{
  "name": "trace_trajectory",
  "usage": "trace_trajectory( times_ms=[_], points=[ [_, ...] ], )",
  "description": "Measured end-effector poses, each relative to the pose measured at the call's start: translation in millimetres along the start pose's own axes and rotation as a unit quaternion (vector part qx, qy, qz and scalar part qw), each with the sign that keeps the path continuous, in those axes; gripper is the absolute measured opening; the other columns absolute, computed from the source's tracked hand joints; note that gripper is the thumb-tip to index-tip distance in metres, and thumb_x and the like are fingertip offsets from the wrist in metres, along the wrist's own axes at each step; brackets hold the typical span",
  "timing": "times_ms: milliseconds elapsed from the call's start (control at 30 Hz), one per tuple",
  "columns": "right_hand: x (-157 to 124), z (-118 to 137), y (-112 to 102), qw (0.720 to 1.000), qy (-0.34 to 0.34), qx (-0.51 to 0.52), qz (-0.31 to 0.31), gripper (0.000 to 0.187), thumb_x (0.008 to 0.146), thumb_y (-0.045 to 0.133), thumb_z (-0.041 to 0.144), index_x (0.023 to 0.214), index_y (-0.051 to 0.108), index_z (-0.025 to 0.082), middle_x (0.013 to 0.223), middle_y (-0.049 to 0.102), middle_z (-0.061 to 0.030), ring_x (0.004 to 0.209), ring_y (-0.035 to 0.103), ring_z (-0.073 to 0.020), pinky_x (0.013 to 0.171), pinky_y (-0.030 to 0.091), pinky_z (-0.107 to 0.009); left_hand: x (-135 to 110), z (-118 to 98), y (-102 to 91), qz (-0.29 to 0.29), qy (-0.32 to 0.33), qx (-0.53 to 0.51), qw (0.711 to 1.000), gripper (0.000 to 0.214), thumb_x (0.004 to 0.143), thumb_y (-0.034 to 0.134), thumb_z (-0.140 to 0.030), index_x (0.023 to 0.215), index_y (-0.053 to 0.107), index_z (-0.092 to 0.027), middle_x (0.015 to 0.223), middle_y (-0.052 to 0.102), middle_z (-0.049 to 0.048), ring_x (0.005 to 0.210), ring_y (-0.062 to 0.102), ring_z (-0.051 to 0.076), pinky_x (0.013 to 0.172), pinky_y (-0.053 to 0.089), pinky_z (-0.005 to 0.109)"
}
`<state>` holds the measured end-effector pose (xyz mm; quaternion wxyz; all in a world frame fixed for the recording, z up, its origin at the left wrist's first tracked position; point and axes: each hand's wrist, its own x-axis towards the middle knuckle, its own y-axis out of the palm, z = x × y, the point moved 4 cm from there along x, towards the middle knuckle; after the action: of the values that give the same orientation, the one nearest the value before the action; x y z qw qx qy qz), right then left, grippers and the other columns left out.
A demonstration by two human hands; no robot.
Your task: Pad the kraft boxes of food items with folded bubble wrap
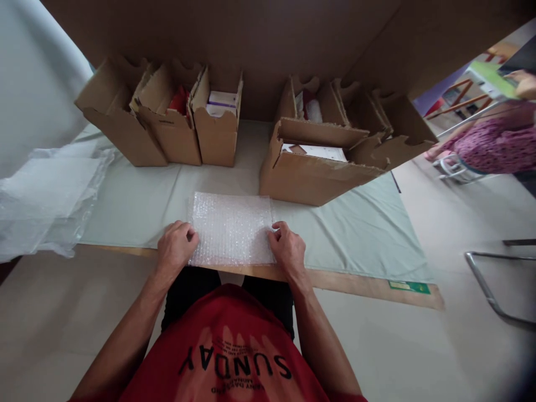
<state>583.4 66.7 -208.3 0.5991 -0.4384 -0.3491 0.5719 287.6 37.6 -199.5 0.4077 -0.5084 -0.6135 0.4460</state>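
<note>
A rectangular piece of bubble wrap (232, 229) lies flat at the table's front edge, in front of my body. At its left edge my left hand (177, 244) is closed, the thumb and curled fingers pinching the plastic. My right hand (288, 247) pinches the opposite edge between thumb and forefinger. Whether this piece is a single sheet or a pouch, I cannot tell.
Several upright cardboard boxes (218, 137) stand at the back, some holding small packages. One cardboard box (310, 178) lies crosswise at right. Clear plastic wrap (46, 195) is piled at far left. A person in pink patterned clothing (489, 139) is at right, near a metal frame (486, 279).
</note>
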Motion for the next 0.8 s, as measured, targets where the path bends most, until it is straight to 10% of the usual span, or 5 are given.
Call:
trace_trajectory(
  times_ms=[300, 500, 800],
  points=[
    [-11.7, 26.2, -29.4, 0.987, -0.114, 0.014, -0.112, 0.036, 0.098, 0.053, 0.042, 0.119, 0.068, 0.017, 0.115, 0.074, -0.0155, 0.103, 0.066, -0.0295, 0.088, 0.043, -0.04, -1.2, -34.1, -21.0, -0.085, 0.078, -0.035, 0.993, 0.046, 0.091, 0.055, -0.03, 0.134, 0.059, -0.016, 0.139, 0.06, 0.0186, 0.131, 0.054, 0.035, 0.109, 0.043, 0.049],
    [13.3, 83.4, 17.6, 0.965, -0.259, -0.039, -0.011, 0.05, 0.098, 0.044, 0.021, 0.147, 0.053, 0.017, 0.159, 0.047, -0.0141, 0.148, 0.037, -0.0304, 0.113, 0.035, -0.046, 19.4, -86.6, 20.8, 0.033, 0.211, -0.068, 0.975, 0.054, 0.101, 0.039, -0.028, 0.152, 0.045, -0.012, 0.164, 0.038, 0.019, 0.155, 0.029, 0.032, 0.125, 0.023, 0.053],
    [9.8, 45.2, 31.7, 0.974, -0.211, -0.077, -0.022, 0.059, 0.105, 0.04, 0.047, 0.153, 0.046, 0.012, 0.162, 0.042, -0.0181, 0.151, 0.033, -0.0318, 0.122, 0.023, -0.049, 25.6, -44.2, 27.4, 0.062, 0.168, 0.028, 0.983, 0.062, 0.1, 0.05, -0.048, 0.155, 0.044, -0.02, 0.167, 0.031, 0.0184, 0.156, 0.02, 0.042, 0.124, 0.014, 0.064]
  ],
)
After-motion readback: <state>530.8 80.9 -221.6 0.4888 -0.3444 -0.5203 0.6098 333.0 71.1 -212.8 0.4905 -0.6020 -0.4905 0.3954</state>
